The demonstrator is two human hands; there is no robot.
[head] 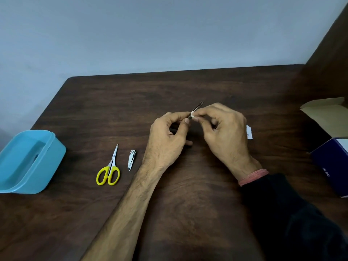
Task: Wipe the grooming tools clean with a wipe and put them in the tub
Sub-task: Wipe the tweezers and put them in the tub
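Above the middle of the dark wooden table (188, 87), my left hand (167, 136) pinches the near end of thin metal tweezers (198, 106), whose tips point up and away. My right hand (222, 129) pinches a small white wipe (193, 114) around the tweezers' shaft. Yellow-handled scissors (110, 169) and a small metal nail clipper (131, 160) lie side by side on the table, left of my left forearm. A light blue plastic tub (56, 155) stands open at the left edge; nothing shows inside it.
An open dark blue cardboard box (327, 166) stands at the right edge, its brown flap (325, 110) raised behind it. A scrap of white paper (249, 132) lies just beyond my right hand. A pale wall runs behind the table.
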